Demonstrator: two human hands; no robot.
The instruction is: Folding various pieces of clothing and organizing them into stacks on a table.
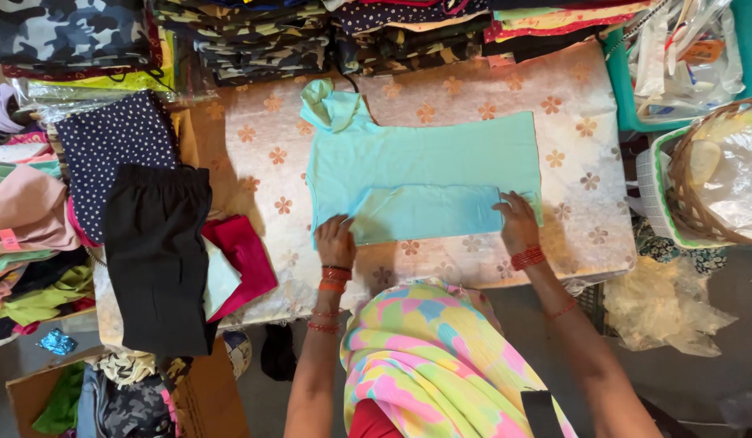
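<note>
So I'm looking down at both hands working a mint green garment (424,166) spread flat on the counter (570,235), which has a cream cover printed with little orange flowers. The left hand (335,241) sits on the near left corner of a folded-over flap, fingers flat and spread, pressing rather than pinching anything. The right hand (518,223) does the same at the flap's other end, fingers laid open on the cloth, nothing gripped as far as I can tell.

To do this fold well, I'd say keep both palms level with each other so the crease runs straight, and smooth outward from the middle so no ridge gets trapped underneath. The fabric looks like thin, soft knit, matte, so it'll probably creep if one side gets pushed harder.

Beyond my fingertips, folded stacks (254,36) of camouflage and dotted prints line the far edge. Off past the left hand lie black trousers (157,255) draped over the edge, plus a red piece (244,259) beside them. Past the right hand there's a woven basket (704,182) with crinkly clear plastic in it.
</note>
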